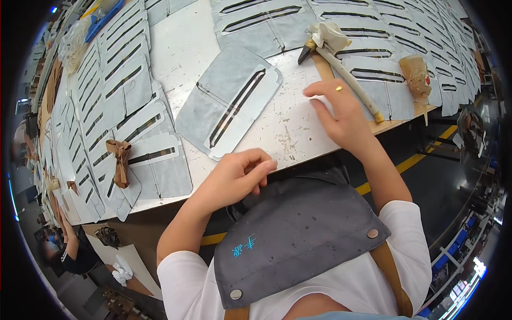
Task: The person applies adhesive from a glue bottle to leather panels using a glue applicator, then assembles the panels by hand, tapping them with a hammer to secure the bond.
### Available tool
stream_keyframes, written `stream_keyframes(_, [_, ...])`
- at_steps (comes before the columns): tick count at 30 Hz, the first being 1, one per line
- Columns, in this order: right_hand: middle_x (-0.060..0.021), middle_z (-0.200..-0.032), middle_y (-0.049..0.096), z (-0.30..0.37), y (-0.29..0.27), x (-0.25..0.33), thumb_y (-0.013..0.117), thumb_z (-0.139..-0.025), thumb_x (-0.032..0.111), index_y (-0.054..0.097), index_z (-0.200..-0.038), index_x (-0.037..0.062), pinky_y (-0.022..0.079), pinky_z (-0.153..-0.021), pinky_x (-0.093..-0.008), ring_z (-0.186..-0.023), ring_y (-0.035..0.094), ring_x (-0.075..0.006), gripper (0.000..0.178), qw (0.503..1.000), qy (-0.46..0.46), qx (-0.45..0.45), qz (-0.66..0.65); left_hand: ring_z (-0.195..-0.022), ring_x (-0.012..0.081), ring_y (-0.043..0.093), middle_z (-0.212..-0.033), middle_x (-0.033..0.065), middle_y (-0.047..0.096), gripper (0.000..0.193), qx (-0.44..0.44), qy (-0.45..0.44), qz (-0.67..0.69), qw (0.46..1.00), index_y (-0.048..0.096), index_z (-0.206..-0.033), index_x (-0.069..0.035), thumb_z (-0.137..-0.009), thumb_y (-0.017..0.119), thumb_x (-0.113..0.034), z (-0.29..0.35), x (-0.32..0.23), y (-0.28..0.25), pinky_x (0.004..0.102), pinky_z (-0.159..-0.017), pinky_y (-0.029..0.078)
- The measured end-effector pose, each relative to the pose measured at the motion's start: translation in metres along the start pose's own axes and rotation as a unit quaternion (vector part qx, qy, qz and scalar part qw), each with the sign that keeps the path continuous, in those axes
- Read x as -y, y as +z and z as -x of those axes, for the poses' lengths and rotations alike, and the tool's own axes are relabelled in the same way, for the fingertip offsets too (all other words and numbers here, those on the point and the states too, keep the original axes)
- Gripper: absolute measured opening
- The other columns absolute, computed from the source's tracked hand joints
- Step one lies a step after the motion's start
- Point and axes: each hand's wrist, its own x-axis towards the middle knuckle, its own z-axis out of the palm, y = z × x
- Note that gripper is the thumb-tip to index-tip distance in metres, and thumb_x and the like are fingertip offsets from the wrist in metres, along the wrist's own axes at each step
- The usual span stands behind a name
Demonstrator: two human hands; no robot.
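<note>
Panel: a flat, grey, leather-like piece (pixel 210 101) with rounded corners lies slantwise on the table, just beyond the left hand; its face is smooth and slightly mottled, crossed by a thin seam.
Slot: a long, narrow, dark-edged opening (pixel 237 108) runs within a paler border along the panel's right side.
Left hand: the hand (pixel 237 176) is by the panel's near corner, fingers loosely curled, thumb against the index finger; whether it pinches anything or touches the panel, one cannot tell.
Right hand: the hand (pixel 344 120) hangs right of the panel, thumb and index finger parted, nothing seen between them; a gold ring (pixel 338 88) shows.
Table: white, scuffed and chipped (pixel 288 130).
Hammer: a pale, straight handle (pixel 352 85) and dark, pointed head, near the right hand.
Other panels: similar slotted pieces (pixel 128 80) overlap in rows.
Bow: crumpled brown strip (pixel 119 162), on the left-hand rows.
</note>
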Motion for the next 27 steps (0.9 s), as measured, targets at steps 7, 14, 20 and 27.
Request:
stream_keyframes(7, [-0.0093,-0.107,0.066,-0.026,0.033,-0.007,0.058,-0.086,0.003,0.06,-0.108,0.0045,0.045,-0.089,-0.0368,-0.101,0.058,-0.0282,0.022,0.985,-0.114,0.045,0.123,-0.094,0.0346,0.054,-0.103,0.0169,0.055,0.026,-0.373,0.305,-0.435,0.761,0.057,-0.108,0.001,-0.084,0.063,-0.007,-0.062,0.003,-0.005,0.0411,-0.081,0.044])
stream_keyframes(14, [-0.0092,-0.093,0.062,-0.017,0.027,-0.01,0.06,-0.084,0.002,0.06,-0.102,0.0032,0.045,-0.081,-0.0387,-0.094,0.056,-0.0278,0.019,0.995,-0.049,0.085,0.013,-0.097,0.0333,0.053,-0.105,0.0162,0.054,0.03,-0.298,0.255,-0.378,0.838,0.054,-0.112,0.0,-0.083,0.063,-0.004,-0.06,0.006,-0.008,0.0416,-0.084,0.044])
stream_keyframes(20, [-0.0105,-0.09,0.059,-0.022,0.028,-0.014,0.059,-0.084,0.001,0.059,-0.101,0.003,0.045,-0.079,-0.0378,-0.09,0.055,-0.0286,0.017,0.997,-0.008,0.071,-0.037,-0.092,0.0271,0.055,-0.096,0.0119,0.057,0.025,-0.234,0.257,-0.308,0.886,0.059,-0.107,-0.003,-0.082,0.061,-0.001,-0.068,-0.001,-0.017,0.0384,-0.082,0.043])
stream_keyframes(27, [-0.0086,-0.093,0.059,-0.021,0.025,-0.017,0.059,-0.084,0.0,0.061,-0.1,0.0045,0.046,-0.078,-0.0363,-0.089,0.055,-0.0275,0.017,0.992,-0.075,0.102,0.019,-0.09,0.027,0.054,-0.095,0.0096,0.057,0.032,-0.297,0.372,-0.388,0.789,0.063,-0.107,-0.005,-0.078,0.06,0.006,-0.075,0.018,-0.004,0.0368,-0.079,0.042])
